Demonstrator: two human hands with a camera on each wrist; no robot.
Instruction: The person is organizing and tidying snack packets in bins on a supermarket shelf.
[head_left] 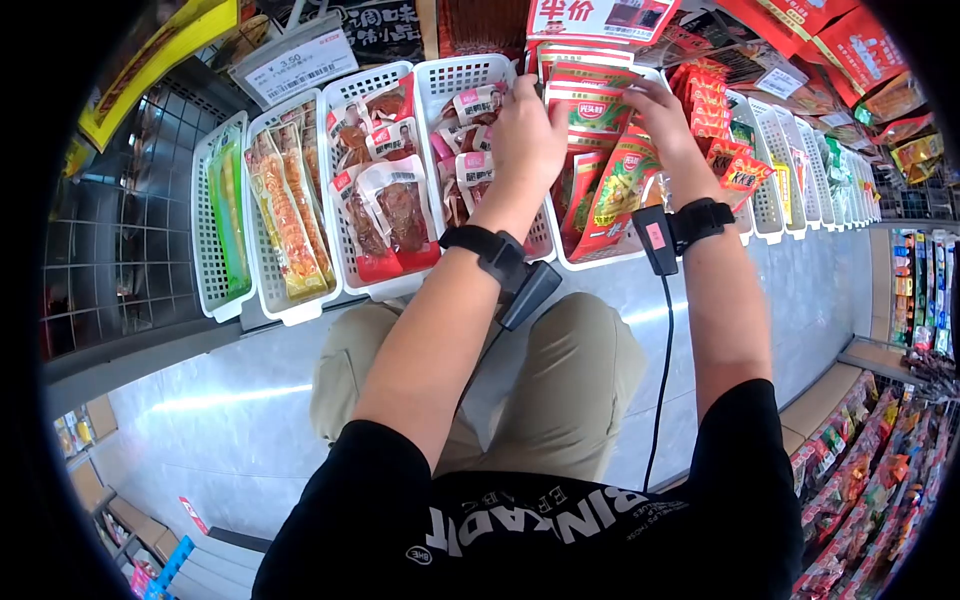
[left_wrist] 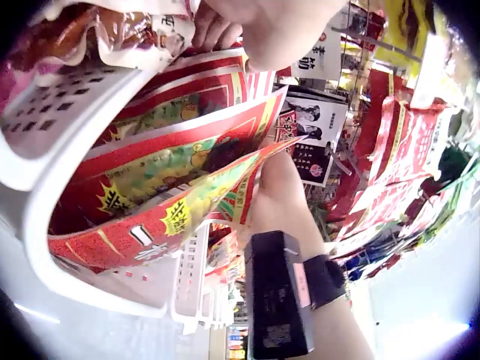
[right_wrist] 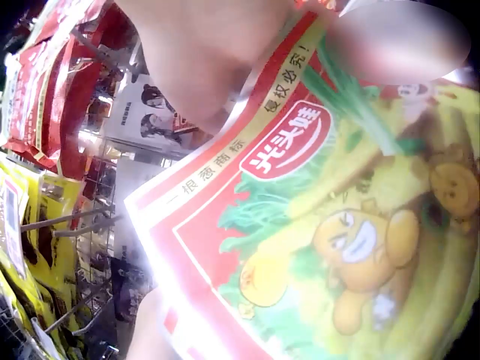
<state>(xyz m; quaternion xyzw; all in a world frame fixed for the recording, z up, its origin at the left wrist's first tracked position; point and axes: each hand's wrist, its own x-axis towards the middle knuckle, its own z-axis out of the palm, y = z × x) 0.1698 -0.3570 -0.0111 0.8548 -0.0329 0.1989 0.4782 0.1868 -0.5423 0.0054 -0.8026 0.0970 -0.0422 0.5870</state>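
Red-and-green snack bags (head_left: 590, 112) stand in a row in a white perforated basket (left_wrist: 37, 202). One front snack bag (head_left: 622, 185) leans forward and to the right; its printed face (right_wrist: 330, 187) fills much of the right wrist view. My left hand (head_left: 530, 130) grips the bags at their upper left edge, thumb towards the front. Opposite it, my right hand (head_left: 665, 125) has its bent fingers at the bags' upper right edge. In the left wrist view the raised bags hide most of the right hand. The bag's top edge covers the right fingertips in the right wrist view.
To the left, white baskets hold packs of dark meat snacks (head_left: 395, 210), long sausage-like packs (head_left: 290, 215) and a green pack (head_left: 232, 215). Small red packets (head_left: 705, 100) lie to the right. A price sign (head_left: 600, 18) overhangs the back. A black cable (head_left: 660, 385) hangs from the right wrist device.
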